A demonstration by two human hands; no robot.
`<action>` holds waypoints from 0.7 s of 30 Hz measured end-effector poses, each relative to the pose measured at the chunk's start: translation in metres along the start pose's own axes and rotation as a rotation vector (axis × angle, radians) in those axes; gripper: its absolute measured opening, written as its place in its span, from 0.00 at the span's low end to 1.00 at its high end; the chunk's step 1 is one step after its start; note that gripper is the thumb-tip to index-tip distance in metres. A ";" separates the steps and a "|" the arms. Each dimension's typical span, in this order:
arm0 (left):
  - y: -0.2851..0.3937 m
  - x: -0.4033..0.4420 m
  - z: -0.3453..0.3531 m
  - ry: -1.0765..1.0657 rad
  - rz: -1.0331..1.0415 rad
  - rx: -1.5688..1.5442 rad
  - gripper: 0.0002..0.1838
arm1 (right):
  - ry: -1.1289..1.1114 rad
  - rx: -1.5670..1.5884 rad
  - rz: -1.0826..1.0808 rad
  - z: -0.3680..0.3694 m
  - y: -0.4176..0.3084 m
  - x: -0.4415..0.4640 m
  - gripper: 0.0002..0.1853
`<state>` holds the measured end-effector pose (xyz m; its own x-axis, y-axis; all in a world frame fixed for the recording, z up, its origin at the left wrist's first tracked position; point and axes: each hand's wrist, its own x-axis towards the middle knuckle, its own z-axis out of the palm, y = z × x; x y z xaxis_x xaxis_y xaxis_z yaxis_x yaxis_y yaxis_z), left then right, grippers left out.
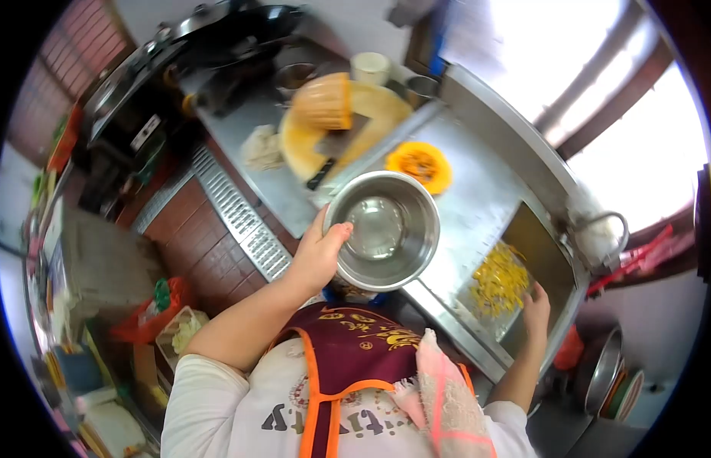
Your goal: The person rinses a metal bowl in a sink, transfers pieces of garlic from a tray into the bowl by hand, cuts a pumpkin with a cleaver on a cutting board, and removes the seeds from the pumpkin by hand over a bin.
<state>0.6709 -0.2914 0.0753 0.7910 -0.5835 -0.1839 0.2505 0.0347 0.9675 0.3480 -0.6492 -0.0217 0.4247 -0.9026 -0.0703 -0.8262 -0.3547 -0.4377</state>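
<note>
My left hand (322, 256) grips the rim of a round metal pot (382, 229), its thumb over the edge. The pot looks empty apart from shine on its bottom. At the right, my right hand (536, 307) reaches into the sink (550, 248), beside a heap of yellow-green pieces (498, 281); its fingers are partly hidden and small. Beyond the pot, a cut orange pumpkin piece (419, 166) lies on the metal counter (466, 145). A larger pumpkin piece (322, 103) rests on a round yellow board (378, 107), near a cleaver with a black handle (321, 174).
A crumpled cloth (262, 148) lies left of the board. Behind it stand a pale cup (370, 69) and a dark wok (264, 27). A faucet (609, 221) rises at the sink's right edge. Red bags (158, 314) and a floor drain grate (241, 221) are at lower left.
</note>
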 end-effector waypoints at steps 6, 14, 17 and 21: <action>0.003 -0.057 -0.153 0.129 -0.024 -0.326 0.26 | 0.209 -0.306 -0.467 0.052 -0.176 -0.057 0.22; 0.006 -0.133 -0.326 0.367 -0.144 -0.660 0.20 | -0.736 0.222 -0.696 0.162 -0.446 -0.172 0.23; -0.024 -0.152 -0.380 0.496 0.047 0.018 0.27 | -0.914 0.142 -0.885 0.202 -0.490 -0.190 0.25; -0.020 -0.191 -0.448 0.607 -0.329 1.576 0.32 | -0.946 -0.104 -1.154 0.244 -0.544 -0.198 0.25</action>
<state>0.7650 0.1825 0.0134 0.9974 -0.0232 -0.0687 -0.0209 -0.9992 0.0346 0.8037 -0.2176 0.0117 0.8875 0.3529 -0.2965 0.1180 -0.7958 -0.5940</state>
